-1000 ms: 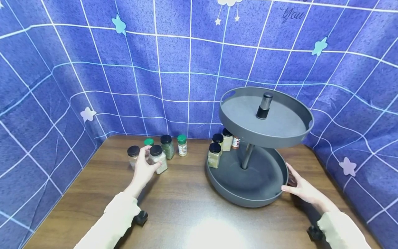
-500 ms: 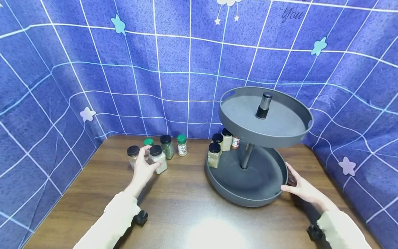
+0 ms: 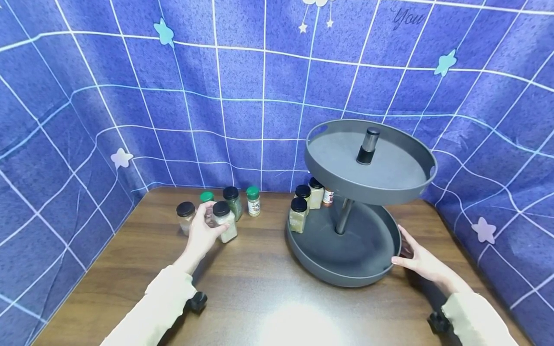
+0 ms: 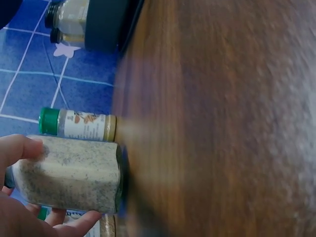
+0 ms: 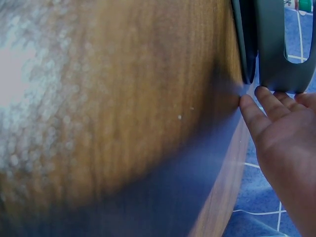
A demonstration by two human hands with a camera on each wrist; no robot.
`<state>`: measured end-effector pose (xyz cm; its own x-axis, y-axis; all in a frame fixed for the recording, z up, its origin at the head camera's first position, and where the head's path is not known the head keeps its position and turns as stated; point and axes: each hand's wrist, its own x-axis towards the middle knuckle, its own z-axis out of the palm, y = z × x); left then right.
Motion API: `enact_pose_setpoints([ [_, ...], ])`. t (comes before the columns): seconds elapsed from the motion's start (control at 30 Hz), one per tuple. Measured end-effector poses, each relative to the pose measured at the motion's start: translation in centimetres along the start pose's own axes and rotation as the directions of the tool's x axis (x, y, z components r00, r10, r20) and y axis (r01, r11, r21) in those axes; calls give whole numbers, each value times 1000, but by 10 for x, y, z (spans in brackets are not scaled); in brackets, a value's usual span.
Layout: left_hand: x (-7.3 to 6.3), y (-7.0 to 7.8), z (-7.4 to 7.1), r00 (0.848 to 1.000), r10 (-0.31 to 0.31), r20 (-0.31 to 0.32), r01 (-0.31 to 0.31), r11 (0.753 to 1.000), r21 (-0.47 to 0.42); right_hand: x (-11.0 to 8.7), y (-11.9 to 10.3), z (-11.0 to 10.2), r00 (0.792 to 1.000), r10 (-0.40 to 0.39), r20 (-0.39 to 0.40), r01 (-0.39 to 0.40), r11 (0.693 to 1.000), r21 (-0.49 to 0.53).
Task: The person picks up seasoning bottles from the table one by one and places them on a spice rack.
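In the head view, my left hand (image 3: 201, 235) grips a clear spice jar (image 3: 228, 231) with a black lid, thumb on one side and fingers on the other. Pale speckled seasoning fills this jar (image 4: 69, 173) in the left wrist view. Whether its base touches the table cannot be told. On the right stands a grey two-tier round tray (image 3: 337, 278). My right hand (image 3: 421, 262) touches the outer wall of its lower tier, fingers extended and thumb near the rim; the right wrist view shows fingertips against the dark wall (image 5: 271, 74).
Left of the held jar is another black-lidded jar (image 3: 185, 218). Behind stand a green-lidded bottle (image 3: 207, 197), a jar of green herbs (image 3: 233, 204) and a green-capped bottle (image 3: 254, 204). Several jars (image 3: 297, 221) occupy the lower tier's left side. A blue curtain (image 3: 259, 120) hangs behind.
The held spice jar has shifted slightly to the right with my left hand's fingers. My right hand and the tray look unmoved.
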<state>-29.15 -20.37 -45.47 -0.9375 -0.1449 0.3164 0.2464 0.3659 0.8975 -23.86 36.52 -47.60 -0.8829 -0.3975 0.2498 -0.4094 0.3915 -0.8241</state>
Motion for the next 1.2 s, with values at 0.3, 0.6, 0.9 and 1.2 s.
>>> enact_pose_setpoints([
  [0.3, -2, 15, 5, 1000, 0, 27, -1, 1000, 14, 1, 2, 0, 1000, 18, 5, -18, 1000, 10],
  [0.6, 2, 31, 9, 997, 9, 74, -7, 1000, -15, -1, 5, 0, 1000, -8, -8, 8, 1000, 10],
  [0.9, 0, 50, 13, 994, 20, 108, -22, 1000, 21, 1, 5, 0, 1000, 3, 0, -3, 1000, 12],
  [1.2, -1, 64, 23, 984, 127, 122, -123, 992, -41, 0, 3, 1, 1000, 14, -4, -14, 1000, 11],
])
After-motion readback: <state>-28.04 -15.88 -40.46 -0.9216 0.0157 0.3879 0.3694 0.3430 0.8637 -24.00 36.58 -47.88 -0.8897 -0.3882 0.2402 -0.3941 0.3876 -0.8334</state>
